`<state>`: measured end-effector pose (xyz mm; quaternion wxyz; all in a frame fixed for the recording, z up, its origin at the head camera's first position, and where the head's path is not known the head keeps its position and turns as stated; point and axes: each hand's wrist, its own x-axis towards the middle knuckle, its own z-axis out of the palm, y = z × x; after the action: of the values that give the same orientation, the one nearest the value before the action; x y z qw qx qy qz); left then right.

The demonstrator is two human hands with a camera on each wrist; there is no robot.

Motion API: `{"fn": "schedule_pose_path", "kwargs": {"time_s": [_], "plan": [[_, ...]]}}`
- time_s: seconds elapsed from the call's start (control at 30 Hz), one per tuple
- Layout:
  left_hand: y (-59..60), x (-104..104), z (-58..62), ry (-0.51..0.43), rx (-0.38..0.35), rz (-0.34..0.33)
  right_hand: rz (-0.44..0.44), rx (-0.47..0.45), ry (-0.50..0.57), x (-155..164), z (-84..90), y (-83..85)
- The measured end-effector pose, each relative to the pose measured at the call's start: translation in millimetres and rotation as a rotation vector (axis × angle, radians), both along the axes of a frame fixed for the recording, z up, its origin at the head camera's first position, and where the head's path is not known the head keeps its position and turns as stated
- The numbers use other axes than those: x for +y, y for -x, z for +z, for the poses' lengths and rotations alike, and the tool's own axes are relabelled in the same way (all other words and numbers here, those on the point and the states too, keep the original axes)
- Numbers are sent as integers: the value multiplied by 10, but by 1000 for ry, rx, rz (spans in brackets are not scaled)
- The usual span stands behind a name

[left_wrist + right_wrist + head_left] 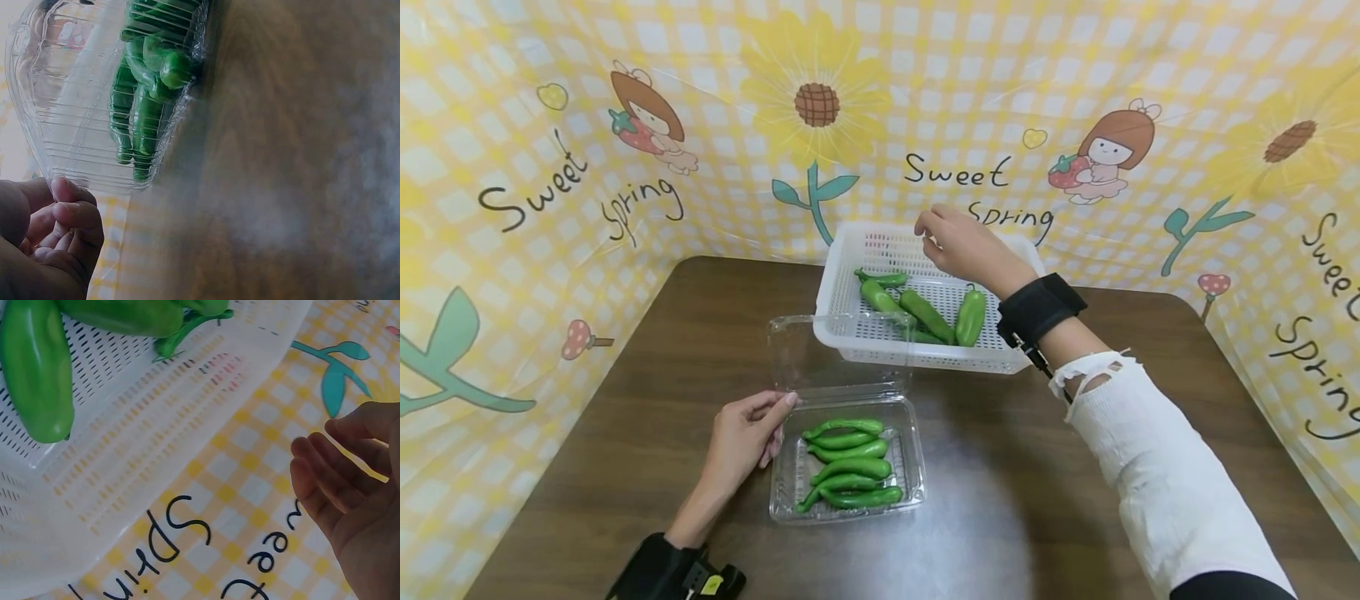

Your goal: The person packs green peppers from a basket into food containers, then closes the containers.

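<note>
In the head view my left hand [747, 433] pinches the left rim of a clear plastic clamshell box [917, 454] between thumb and fingers. Several green peppers [850, 468] lie in a row inside it, and its hinged lid [797, 354] stands raised behind. The left wrist view shows the thumb and fingertips of that hand [59, 231] on the edge of the box. Above the back of a white plastic basket [829, 312] hovers my right hand [966, 246], fingers loosely bent and holding nothing. Several larger green peppers [927, 317] lie on the basket's floor.
The basket and box stand on a brown wooden table [715, 333]. A yellow checked cloth [880, 100] with printed flowers and words rises behind the table and along both sides. The box's raised lid overlaps the basket's front left corner in the head view.
</note>
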<state>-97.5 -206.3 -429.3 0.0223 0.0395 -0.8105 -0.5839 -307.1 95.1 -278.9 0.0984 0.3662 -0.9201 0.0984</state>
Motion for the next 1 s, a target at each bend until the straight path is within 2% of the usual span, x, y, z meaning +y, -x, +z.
{"fn": "schedule_pose_path", "kwargs": {"time_s": [0.37,0.77,1.0], "plan": [[-7,-8,-9,1,7,7,-71,-185,-114,-33,-201,283],[-8,-2,-12,3,-2,7,-47,-184,-171,-97,-381,455],[-14,-3,-11,11,-10,15,-54,-245,-204,-174,-479,563]]}}
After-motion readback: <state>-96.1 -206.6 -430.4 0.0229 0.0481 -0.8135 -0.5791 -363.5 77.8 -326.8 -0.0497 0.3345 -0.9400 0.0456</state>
